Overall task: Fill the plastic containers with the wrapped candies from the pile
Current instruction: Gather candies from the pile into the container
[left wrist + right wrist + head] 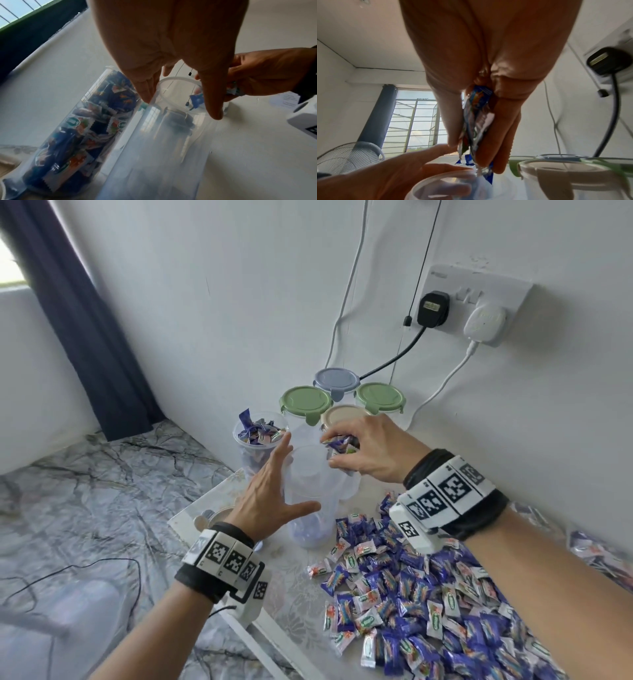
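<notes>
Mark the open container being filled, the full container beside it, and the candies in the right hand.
open container (310, 508), head view, on its clear side wall.
full container (68, 135), left wrist view, on its candy-packed wall.
handful of candies (476, 119), right wrist view, on wrappers between the fingers.

Soft daylight from the window (418, 121) fills the head view evenly. Both wrist views are blurred, edge-warped, with backlit, dim hands.

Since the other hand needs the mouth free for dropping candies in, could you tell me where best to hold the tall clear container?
Probably grip the tall clear container around its mid-wall from the left, as the left hand does; it stands upright, its round wall suits spread fingers, and the rim stays clear.
</notes>
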`<state>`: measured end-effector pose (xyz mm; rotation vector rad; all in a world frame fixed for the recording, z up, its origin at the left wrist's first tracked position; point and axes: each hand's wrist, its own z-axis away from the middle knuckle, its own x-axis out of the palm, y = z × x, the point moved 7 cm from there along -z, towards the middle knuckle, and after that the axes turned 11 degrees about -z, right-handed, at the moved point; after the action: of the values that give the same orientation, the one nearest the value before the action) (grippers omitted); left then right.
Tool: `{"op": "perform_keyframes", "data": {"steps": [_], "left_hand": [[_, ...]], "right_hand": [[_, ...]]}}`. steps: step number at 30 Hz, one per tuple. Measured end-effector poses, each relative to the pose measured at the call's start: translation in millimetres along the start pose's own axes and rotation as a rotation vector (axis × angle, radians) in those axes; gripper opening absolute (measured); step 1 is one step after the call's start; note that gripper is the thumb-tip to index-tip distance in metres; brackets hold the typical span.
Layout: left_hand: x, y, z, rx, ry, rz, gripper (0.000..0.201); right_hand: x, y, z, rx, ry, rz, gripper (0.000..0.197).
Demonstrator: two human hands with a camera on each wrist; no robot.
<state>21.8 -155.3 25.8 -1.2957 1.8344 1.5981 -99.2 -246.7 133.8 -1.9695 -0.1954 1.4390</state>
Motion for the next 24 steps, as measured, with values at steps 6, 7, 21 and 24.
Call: {"op": "perform_keyframes", "data": {"steps": [6,7,21,24], "left_hand": [[3,-5,0,-0.020,0.037,0.083,0.129],[3,-6,0,-0.020,0.042,0.087,0.131],[3,-5,1,0.002,0.026,0.099,0.126],[1,-2,2,0.034,0.034,0.040,0.120]], "right_hand": [[41,2,-32,0.061,-0.167,0.028,0.032],[46,3,-34,0.070,-0.187,0.044,0.034],[62,24,-35,0.150,-0.172,0.029,0.038],[54,22,-29,0.120,-0.108,-0.009,0.034]]}}
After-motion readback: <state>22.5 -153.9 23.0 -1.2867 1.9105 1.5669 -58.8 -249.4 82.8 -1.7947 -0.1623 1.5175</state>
